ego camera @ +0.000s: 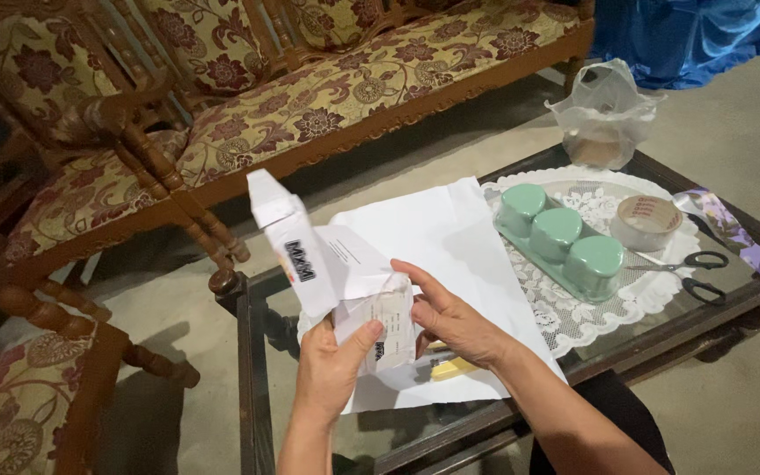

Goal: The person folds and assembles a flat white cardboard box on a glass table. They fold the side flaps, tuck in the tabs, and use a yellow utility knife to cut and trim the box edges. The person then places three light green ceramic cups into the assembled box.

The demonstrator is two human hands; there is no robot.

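You held a small white carton [310,255] w/ both hands, up over the near-left corner of the glass tabletop [732,281]. Carton was tall, narrow, tilted to the left, top flap standing open; dark print on one side panel, a bit of red/yellow at its edge. Lower end was half wrapped in white paper [450,237], creased and folded up around it. The rest of that sheet lay flat on the tabletop, spreading back toward the tray.

Your left hand [327,369] was clamped on the wrapped bottom from below, thumb pressed on the front face. Your right hand [450,317] gripped the right side, fingers curled round the paper fold, thumb on top.

A yellow object [453,367] lay on the sheet just under the right hand; can't tell what it was.

Containers: a pale green tray [521,251] sat on a white lace doily [591,308], holding three round green lidded tubs [556,233] in a row, touching each other; contents not visible. At the far edge stood a clear plastic bag [604,110], open-mouthed, w/ something brownish in the bottom.

Beside the tray: roll of clear packing tape [648,220], black-handled scissors [692,268] near it, and a strip of purple floral wrapping paper [745,242] along the right edge. Behind, a wooden sofa [327,97] w/ floral cushions.
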